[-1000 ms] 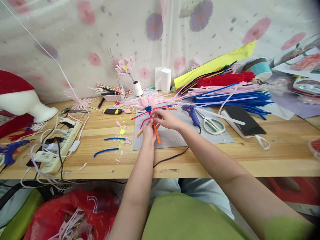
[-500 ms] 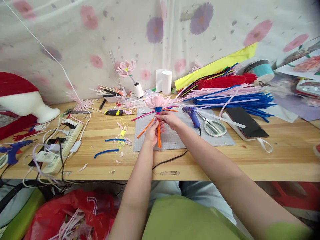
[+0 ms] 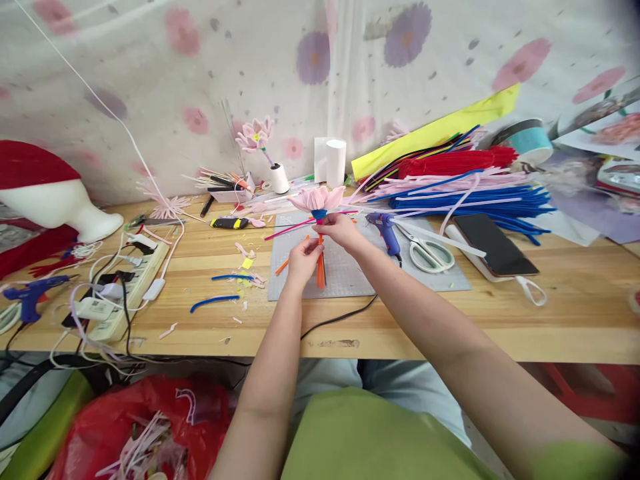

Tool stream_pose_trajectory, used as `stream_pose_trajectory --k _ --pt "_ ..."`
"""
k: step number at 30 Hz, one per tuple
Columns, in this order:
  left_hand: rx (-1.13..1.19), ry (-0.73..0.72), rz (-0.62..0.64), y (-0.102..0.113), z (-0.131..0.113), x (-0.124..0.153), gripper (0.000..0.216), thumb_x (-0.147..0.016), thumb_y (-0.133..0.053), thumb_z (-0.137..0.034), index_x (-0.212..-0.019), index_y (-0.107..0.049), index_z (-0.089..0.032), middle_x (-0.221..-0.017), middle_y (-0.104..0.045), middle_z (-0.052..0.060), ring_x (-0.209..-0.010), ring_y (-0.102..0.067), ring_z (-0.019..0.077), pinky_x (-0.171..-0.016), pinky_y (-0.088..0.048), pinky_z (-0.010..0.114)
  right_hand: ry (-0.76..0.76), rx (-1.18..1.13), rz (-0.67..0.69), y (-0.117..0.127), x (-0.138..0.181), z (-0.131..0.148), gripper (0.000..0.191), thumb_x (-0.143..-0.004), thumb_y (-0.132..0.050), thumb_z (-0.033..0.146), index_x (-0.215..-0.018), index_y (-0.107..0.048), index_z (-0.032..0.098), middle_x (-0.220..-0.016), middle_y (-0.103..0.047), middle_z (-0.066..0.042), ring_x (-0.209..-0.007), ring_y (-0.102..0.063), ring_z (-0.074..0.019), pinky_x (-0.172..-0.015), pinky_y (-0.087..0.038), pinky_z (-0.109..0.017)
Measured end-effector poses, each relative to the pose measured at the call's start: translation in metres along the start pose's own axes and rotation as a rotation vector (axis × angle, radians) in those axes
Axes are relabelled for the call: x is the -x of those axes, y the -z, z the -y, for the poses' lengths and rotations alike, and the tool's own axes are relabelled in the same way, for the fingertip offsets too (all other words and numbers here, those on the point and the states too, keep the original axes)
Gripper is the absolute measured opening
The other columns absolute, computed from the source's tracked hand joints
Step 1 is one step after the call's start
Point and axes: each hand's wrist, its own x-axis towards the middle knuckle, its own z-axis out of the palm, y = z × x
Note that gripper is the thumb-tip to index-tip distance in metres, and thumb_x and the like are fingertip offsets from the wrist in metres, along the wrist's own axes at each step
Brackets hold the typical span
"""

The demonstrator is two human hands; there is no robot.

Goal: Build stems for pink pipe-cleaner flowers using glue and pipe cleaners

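Note:
A pink pipe-cleaner flower point(image 3: 318, 199) with a blue base and a stem of orange pipe cleaners stands upright between my hands, above the grey cutting mat point(image 3: 350, 283). My right hand point(image 3: 340, 230) pinches the stem just under the blue base. Lower down, my left hand point(image 3: 304, 259) has its fingers closed on the orange stem strands point(image 3: 321, 267), whose loose ends hang below. Loose orange and magenta pipe cleaners point(image 3: 283, 230) lie on the mat around it. A purple glue gun point(image 3: 384, 232) and white-handled scissors point(image 3: 431, 256) rest to the right of my right hand.
A power strip point(image 3: 133, 287) with tangled cords and a second glue gun point(image 3: 33, 297) occupy the left. Bundles of pipe cleaners point(image 3: 465, 197) and a phone point(image 3: 495, 243) lie right. A finished-looking flower stands in a white spool point(image 3: 280, 180). A red bag point(image 3: 200, 413) sits below the table edge.
My left hand has shifted up the stem and its fingers have closed on the orange strands. The flower has tilted slightly and its petals look more spread. The view has shifted slightly.

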Motion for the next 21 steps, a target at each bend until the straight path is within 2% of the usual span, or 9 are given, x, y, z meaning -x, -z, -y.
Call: stream_pose_trajectory --k 4,12,16,19,21 --pt "0.044 0.06 0.097 0.006 -0.008 0.002 0.016 -0.066 -0.062 -0.018 -0.081 -0.066 -0.015 -0.071 -0.066 0.003 -0.058 -0.059 0.0114 -0.059 -0.049 0.027 0.009 0.015 0.041 0.001 0.002 0.003 0.023 -0.056 -0.068 0.03 -0.06 -0.051 0.015 -0.054 -0.053 0.002 -0.051 -0.046 -0.0086 -0.049 -0.034 -0.022" --pt "0.103 0.062 0.181 0.01 -0.014 0.007 0.028 -0.06 -0.068 -0.028 -0.084 -0.065 -0.014 -0.075 -0.066 0.004 -0.063 -0.059 0.0125 -0.058 -0.05 0.028 -0.079 -0.187 0.155 0.005 0.011 0.015 0.017 -0.062 -0.066 0.025 -0.061 -0.052 0.014 -0.055 -0.054 0.001 -0.05 -0.046 -0.006 -0.051 -0.036 -0.02" --pt "0.067 0.044 0.127 0.007 -0.014 0.006 0.026 -0.061 -0.067 -0.029 -0.083 -0.066 -0.015 -0.075 -0.065 0.003 -0.064 -0.059 0.0126 -0.057 -0.05 0.026 -0.046 -0.179 0.158 0.004 0.011 0.011 0.02 -0.059 -0.067 0.027 -0.06 -0.051 0.015 -0.052 -0.051 0.003 -0.049 -0.044 -0.0061 -0.049 -0.034 -0.02" --pt "-0.031 0.012 0.058 0.005 -0.012 0.003 0.022 -0.061 -0.067 -0.027 -0.079 -0.066 -0.015 -0.073 -0.065 0.003 -0.064 -0.059 0.0128 -0.056 -0.049 0.026 -0.042 -0.111 0.094 0.002 0.011 0.011 0.021 -0.058 -0.067 0.025 -0.059 -0.047 0.016 -0.051 -0.048 0.004 -0.049 -0.042 -0.0061 -0.049 -0.033 -0.021" --pt "-0.103 0.006 0.063 0.004 -0.01 0.0 0.017 -0.061 -0.066 -0.024 -0.075 -0.066 -0.015 -0.068 -0.063 0.003 -0.061 -0.059 0.0133 -0.055 -0.049 0.026 -0.042 -0.049 0.06 0.001 0.011 0.011 0.022 -0.056 -0.066 0.023 -0.058 -0.046 0.016 -0.051 -0.047 0.005 -0.049 -0.041 -0.006 -0.049 -0.032 -0.021"
